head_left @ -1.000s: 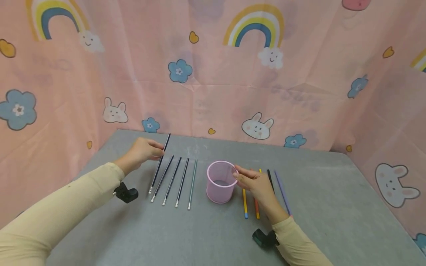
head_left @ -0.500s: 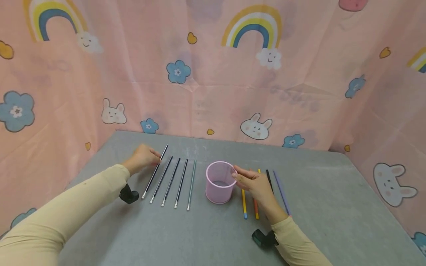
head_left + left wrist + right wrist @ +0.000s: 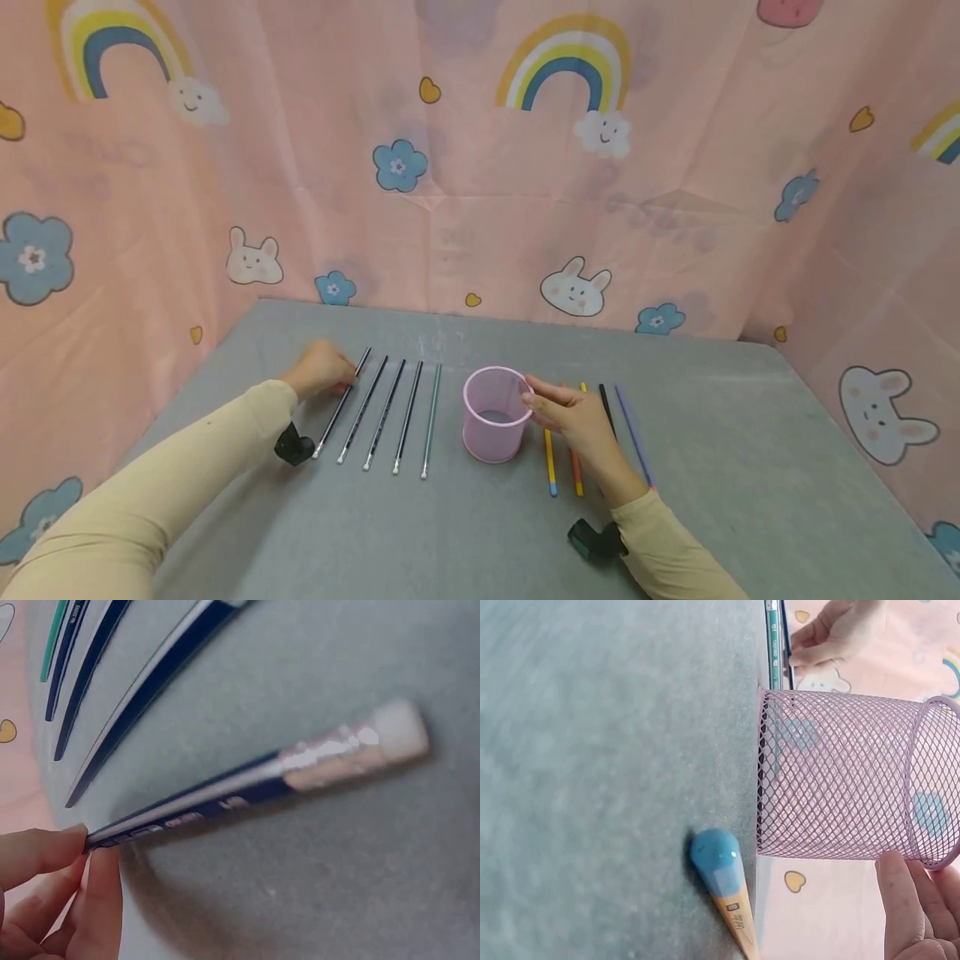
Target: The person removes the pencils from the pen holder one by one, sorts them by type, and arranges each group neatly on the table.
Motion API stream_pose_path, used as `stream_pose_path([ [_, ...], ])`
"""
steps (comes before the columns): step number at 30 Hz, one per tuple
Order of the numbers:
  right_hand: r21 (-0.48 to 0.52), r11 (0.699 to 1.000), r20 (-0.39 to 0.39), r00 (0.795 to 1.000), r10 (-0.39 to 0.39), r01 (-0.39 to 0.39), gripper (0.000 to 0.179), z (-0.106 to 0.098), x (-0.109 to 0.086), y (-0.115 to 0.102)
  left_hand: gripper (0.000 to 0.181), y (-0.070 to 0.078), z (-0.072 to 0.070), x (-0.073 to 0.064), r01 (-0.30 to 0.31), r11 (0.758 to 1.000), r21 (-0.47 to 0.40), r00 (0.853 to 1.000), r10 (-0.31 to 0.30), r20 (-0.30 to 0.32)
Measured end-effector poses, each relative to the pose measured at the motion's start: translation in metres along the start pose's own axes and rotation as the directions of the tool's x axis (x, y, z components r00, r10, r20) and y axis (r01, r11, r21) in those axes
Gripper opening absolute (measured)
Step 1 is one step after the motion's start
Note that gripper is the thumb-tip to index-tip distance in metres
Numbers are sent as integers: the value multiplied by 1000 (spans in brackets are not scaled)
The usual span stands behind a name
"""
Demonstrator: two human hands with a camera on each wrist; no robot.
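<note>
My left hand [image 3: 321, 368] pinches a dark blue pencil [image 3: 255, 780] between thumb and fingers near its far end, at the left of a row. Its white eraser end points toward me, low over or on the grey table. Beside it lie several more pencils, dark blue ones [image 3: 384, 417] and a teal one [image 3: 432, 421], roughly parallel. My right hand [image 3: 581, 421] holds a pink mesh pencil cup [image 3: 491, 437] by its right rim. The cup stands upright, and no pencil shows inside it.
Right of the cup, partly under my right hand, lie a yellow pencil [image 3: 551, 462], an orange one [image 3: 577, 475], a black one [image 3: 607, 408] and a purple one [image 3: 636, 437]. A pink patterned curtain [image 3: 465, 242] hangs behind the grey table [image 3: 750, 467].
My left hand has come down and slightly nearer with the dark blue pencil, bringing it into line left of the row. The right hand and cup have stayed in place.
</note>
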State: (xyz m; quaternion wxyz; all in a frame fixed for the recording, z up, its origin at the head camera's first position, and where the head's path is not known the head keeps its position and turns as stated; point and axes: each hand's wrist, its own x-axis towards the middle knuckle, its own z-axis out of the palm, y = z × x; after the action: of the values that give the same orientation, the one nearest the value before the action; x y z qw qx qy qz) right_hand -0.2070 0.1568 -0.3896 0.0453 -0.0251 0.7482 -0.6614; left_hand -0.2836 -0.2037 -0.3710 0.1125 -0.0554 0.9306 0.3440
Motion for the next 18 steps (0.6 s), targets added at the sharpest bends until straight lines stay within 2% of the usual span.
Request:
stream_pose_path([
  [7,3,1000,3,1000,-1,1,51,0,0,1,17,-1,6,-2,-36,998,45,998,38,-54],
  [14,25,1000,9,1000,4,-4,50,2,-1,-1,7,0,8,-2,-53,994,99,996,60,-67],
  [18,33,999,-2,1000,10,-10,49,1,1,-2,9,0,7,2,-49,993,111,996,57,-64],
])
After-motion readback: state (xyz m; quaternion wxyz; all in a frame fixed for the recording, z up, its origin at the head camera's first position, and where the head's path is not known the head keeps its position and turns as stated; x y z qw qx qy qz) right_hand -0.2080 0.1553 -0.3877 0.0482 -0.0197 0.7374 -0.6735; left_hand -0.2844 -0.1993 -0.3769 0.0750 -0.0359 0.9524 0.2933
